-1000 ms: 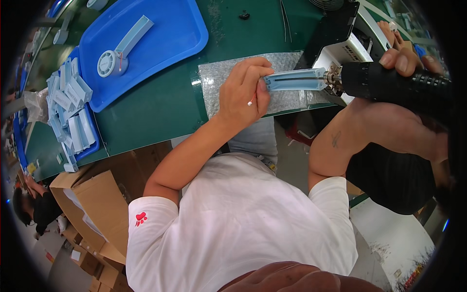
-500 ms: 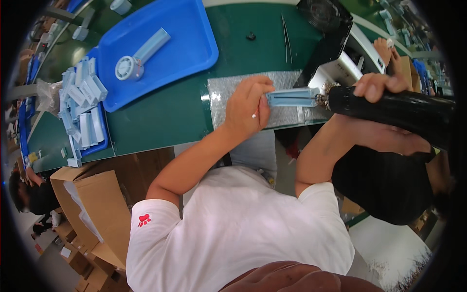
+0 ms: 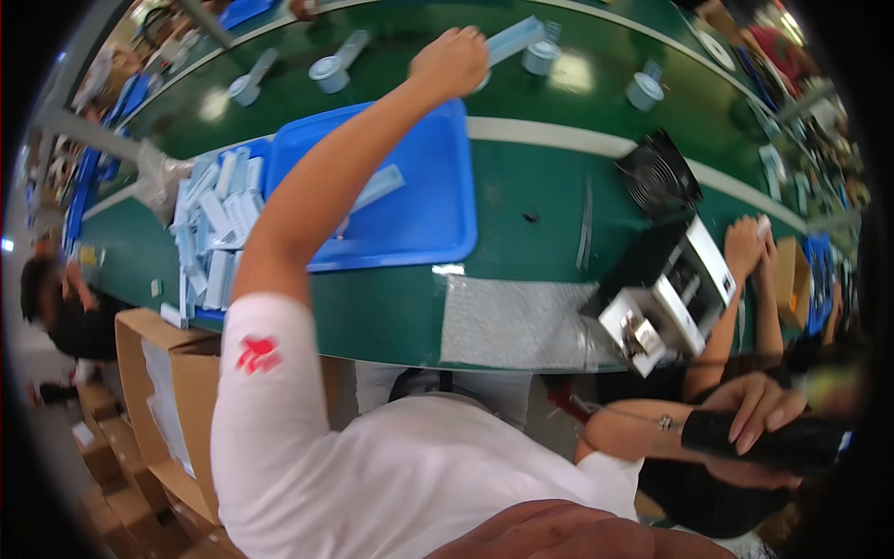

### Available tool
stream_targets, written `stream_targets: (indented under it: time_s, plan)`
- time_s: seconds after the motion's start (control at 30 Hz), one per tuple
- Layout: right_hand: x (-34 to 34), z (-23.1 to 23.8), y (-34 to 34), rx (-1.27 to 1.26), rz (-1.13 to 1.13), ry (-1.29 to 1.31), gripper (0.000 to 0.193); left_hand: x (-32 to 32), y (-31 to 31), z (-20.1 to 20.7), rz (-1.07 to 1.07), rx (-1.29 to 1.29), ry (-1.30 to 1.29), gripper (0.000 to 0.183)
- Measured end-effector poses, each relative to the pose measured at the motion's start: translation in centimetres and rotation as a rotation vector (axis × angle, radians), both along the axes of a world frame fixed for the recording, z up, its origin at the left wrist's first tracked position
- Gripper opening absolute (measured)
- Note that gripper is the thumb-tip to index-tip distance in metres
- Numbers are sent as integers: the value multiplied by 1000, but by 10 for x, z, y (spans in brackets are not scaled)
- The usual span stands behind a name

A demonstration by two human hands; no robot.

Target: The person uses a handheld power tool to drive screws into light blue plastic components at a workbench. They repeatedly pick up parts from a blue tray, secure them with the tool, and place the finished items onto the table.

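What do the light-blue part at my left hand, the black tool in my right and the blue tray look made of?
Light-blue part: probably plastic, satin, from its even colour and straight edges. Black tool: smooth, plastic or coated metal, I can't tell; its silvery tip suggests metal. Blue tray: likely plastic, slightly glossy, with rounded raised rim.

Light-blue piece (image 3: 514, 40): near end hidden by left hand (image 3: 451, 61) | blue tray (image 3: 428, 216): partly behind left forearm (image 3: 321, 177) | black tool (image 3: 706, 432): rear end too murky to tell | red sleeve print (image 3: 258, 355): blurred
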State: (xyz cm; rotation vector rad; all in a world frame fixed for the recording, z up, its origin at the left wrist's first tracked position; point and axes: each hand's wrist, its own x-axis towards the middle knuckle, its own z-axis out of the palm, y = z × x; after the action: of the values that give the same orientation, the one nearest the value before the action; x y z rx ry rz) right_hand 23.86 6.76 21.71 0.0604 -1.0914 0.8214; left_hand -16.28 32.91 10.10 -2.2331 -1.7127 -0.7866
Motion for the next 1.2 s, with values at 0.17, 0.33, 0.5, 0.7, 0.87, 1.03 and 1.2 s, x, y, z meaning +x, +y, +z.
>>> stream_targets:
  time_s: [0.17, 0.33, 0.5, 0.7, 0.87, 1.03, 1.2]
  plan:
    - [-2, -9, 12, -57, -25, -228, 93, -43, 120, -45, 468, -543, -333, 64]
    - [15, -14, 1, -90, -82, -225, 70, -73, 66, -20, 460, -128, 75, 93]
    - [9, -3, -2, -229, -247, -239, 76, -184, -6, -39, 755, -160, 109, 65]
    - [0, 13, -3, -401, -245, -282, 57, -240, -23, -57, 477, -38, -192, 55]
    - [17, 36, 9, -448, -512, -382, 53, -72, -114, 4, -13, -104, -581, 27]
    - [-24, 23, 31, -235, -803, -400, 45, 73, -250, -42, -201, -233, -917, 9]
    - [-33, 10, 29, -17, -770, -322, 34, 154, -301, -80, -342, -280, -979, 9]
